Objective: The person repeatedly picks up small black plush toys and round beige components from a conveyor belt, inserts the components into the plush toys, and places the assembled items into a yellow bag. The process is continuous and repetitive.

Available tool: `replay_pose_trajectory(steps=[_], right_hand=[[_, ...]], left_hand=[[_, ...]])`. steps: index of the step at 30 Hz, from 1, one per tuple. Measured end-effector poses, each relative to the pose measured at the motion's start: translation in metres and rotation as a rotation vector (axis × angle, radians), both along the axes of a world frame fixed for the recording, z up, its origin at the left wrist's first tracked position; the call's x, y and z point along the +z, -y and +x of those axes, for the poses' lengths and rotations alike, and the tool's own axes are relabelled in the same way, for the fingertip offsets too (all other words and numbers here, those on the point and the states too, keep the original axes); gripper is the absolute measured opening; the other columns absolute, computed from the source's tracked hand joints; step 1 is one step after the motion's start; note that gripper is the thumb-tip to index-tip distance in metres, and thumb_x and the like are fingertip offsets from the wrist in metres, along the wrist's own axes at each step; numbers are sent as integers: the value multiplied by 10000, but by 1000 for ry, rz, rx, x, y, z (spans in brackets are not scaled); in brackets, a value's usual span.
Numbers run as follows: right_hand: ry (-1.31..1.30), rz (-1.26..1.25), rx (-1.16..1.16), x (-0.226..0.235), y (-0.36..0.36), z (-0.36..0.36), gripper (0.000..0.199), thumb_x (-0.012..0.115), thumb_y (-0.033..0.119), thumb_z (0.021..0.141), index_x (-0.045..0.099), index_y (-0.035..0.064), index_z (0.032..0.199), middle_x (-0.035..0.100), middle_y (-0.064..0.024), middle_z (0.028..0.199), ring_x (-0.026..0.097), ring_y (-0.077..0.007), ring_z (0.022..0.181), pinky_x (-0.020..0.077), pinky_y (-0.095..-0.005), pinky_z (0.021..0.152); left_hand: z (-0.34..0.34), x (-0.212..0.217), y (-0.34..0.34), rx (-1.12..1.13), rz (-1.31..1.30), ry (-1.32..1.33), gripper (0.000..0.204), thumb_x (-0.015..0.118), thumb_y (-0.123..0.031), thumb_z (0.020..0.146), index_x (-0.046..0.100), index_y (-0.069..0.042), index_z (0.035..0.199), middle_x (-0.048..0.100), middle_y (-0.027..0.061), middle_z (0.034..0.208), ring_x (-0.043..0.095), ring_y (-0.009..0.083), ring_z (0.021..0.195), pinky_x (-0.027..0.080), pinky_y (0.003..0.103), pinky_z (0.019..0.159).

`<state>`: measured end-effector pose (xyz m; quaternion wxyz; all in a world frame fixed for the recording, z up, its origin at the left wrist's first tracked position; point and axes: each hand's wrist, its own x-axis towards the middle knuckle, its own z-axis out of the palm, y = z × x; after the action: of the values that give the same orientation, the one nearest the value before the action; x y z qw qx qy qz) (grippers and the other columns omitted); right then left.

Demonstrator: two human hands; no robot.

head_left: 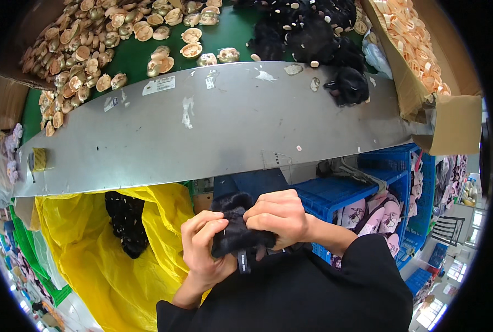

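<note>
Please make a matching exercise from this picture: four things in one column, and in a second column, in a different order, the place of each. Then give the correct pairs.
Things
1. black furry piece
2. yellow plastic bag
3. tan face-shaped parts
4. cardboard box

Places
A. heaped on the green surface, upper left
B. held between the left hand and right hand
C. at the right end of the grey metal ledge
D. hanging below the ledge, on the left

Pairs: 1-B, 2-D, 3-A, 4-C

a long grey metal worktable [230, 127] edges a green surface [230, 33], with blue plastic crates [335, 193] stacked below.
</note>
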<state>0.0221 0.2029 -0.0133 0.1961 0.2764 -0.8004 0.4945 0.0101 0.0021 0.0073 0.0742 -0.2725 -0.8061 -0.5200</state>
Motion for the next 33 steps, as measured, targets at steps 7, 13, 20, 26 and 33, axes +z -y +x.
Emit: replay_pose_trajectory(steps=[7, 13, 20, 26, 33], right_hand=[[5, 42, -73, 5, 1, -2, 462, 853, 423, 716, 644, 28, 834, 684, -78, 753, 638, -219, 577, 494, -276, 513], [129, 6, -61, -2, 6, 4, 405, 884, 313, 701, 665, 9, 855, 697, -89, 760, 689, -228, 632, 544, -295, 563], [-57, -24, -135, 13, 43, 0, 299, 844, 226, 722, 676, 25, 867, 662, -88, 822, 620, -219, 624, 519, -297, 547], [-118, -23, -162, 12, 37, -13, 195, 755, 296, 839, 722, 105, 823, 647, -28, 850, 560, -234, 794, 522, -375, 703], [-258, 23, -170, 0, 41, -17, 147, 810, 121, 729, 693, 61, 796, 624, -64, 966, 564, -242, 838, 558, -422, 777]], left_hand=[[7, -10, 4, 61, -61, -22, 747, 959, -422, 636, 562, -24, 1127, 551, 152, 1098, 579, 267, 986, 487, 328, 828], [20, -24, 6, 157, -33, 31, 754, 945, -405, 670, 531, -24, 1172, 487, 145, 1128, 544, 250, 1017, 470, 323, 876], [8, -16, 2, 249, 285, 137, 516, 756, -341, 862, 443, -60, 1161, 561, 216, 1212, 569, 256, 1088, 475, 356, 947], [-8, -18, 2, 53, 487, 260, 520, 791, -233, 825, 436, -63, 1164, 514, 300, 1322, 552, 361, 1231, 454, 418, 1027], [-12, -10, 12, -64, 552, 409, 669, 799, -54, 745, 400, -10, 1280, 529, 282, 1291, 559, 355, 1234, 436, 436, 1055]])
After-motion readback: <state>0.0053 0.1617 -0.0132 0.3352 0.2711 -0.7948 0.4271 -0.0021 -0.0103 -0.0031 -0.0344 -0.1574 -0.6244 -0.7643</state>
